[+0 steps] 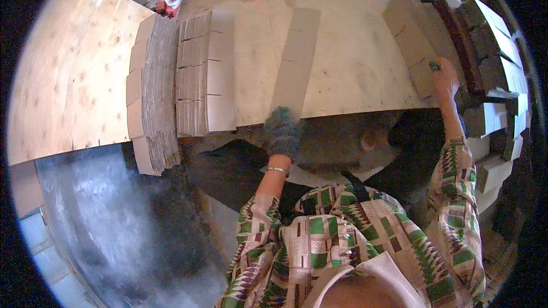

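Observation:
My left hand (281,131), in a dark knitted glove, is at the near end of a long slitted cardboard strip (299,45) lying on the plywood table. Its fingers close over that end, though they are a little blurred. At the right, my bare right hand (447,82) has a dark cover on one finger. It grips the right edge of another slitted cardboard strip (412,45), which lies at a slant. Part of that hand's fingers is hidden.
Left of the strips, two stacks of slitted cardboard, an inner stack (205,71) and an outer stack (153,91), stand on the plywood table (354,74). More cardboard bundles (494,120) are piled at the right beside a dark reddish bar (459,40). A red-and-white item (169,4) lies far left.

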`<state>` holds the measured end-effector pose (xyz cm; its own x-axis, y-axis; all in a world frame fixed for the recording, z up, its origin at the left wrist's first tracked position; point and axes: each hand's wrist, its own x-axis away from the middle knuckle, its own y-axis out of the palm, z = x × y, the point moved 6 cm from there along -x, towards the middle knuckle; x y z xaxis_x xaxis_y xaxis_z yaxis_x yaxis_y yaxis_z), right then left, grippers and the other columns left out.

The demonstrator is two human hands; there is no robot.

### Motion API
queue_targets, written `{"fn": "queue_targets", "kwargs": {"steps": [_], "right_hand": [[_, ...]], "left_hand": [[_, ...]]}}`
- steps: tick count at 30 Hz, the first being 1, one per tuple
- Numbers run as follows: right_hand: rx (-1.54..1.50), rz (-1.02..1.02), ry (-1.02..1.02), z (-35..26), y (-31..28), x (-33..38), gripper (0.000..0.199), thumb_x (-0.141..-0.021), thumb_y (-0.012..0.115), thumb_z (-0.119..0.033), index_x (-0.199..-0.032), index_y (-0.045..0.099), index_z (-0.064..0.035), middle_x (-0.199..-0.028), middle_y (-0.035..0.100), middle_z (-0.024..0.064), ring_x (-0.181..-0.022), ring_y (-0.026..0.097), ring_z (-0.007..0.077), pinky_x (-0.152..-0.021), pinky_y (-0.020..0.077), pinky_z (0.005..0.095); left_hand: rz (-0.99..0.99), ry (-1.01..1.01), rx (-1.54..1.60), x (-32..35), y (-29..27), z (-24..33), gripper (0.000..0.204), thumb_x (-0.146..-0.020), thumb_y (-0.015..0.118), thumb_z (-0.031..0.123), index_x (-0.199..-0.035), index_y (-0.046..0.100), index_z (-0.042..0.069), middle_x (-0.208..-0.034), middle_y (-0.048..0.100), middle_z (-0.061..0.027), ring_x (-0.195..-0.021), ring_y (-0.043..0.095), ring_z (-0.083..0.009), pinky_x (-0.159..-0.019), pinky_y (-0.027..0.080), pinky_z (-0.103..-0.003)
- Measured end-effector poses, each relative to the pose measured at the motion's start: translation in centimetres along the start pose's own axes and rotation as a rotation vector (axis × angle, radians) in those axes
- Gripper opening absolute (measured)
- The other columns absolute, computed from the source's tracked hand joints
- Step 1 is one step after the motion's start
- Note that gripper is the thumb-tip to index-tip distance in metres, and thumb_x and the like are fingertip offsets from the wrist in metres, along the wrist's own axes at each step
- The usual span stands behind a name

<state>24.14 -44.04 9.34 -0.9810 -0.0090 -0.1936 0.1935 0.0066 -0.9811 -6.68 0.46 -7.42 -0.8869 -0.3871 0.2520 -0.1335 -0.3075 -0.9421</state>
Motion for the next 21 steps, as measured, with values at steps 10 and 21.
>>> {"fn": "queue_targets", "kwargs": {"steps": [10, 21], "right_hand": [[-0.829, -0.291, -0.193, -16.9, 4.3, 10.0, 0.059, -0.082, 0.059, 0.002, -0.14, 0.056, -0.0092, -0.105, 0.073, 0.0215, -0.098, 0.07, 0.0347, -0.085, 0.0541, 0.0413], [-0.791, -0.121, -0.725, -26.5, -4.6, 15.9, 0.088, -0.078, 0.066, -0.003, -0.156, 0.033, -0.0255, -0.077, 0.07, 0.0194, -0.067, 0.069, 0.0395, -0.059, 0.0546, 0.0508]], "left_hand": [[0.156, -0.555, 0.999, -1.2, 9.7, -12.9, 0.093, -0.078, 0.083, 0.041, -0.145, 0.042, -0.009, -0.144, 0.052, -0.0225, -0.128, 0.053, -0.0355, -0.11, 0.04, -0.04], [0.435, 0.012, 0.546, 0.8, -6.1, 1.1, 0.03, -0.095, 0.068, 0.026, -0.118, 0.071, 0.007, -0.111, 0.074, -0.0147, -0.098, 0.069, -0.0283, -0.088, 0.052, -0.038]]}}
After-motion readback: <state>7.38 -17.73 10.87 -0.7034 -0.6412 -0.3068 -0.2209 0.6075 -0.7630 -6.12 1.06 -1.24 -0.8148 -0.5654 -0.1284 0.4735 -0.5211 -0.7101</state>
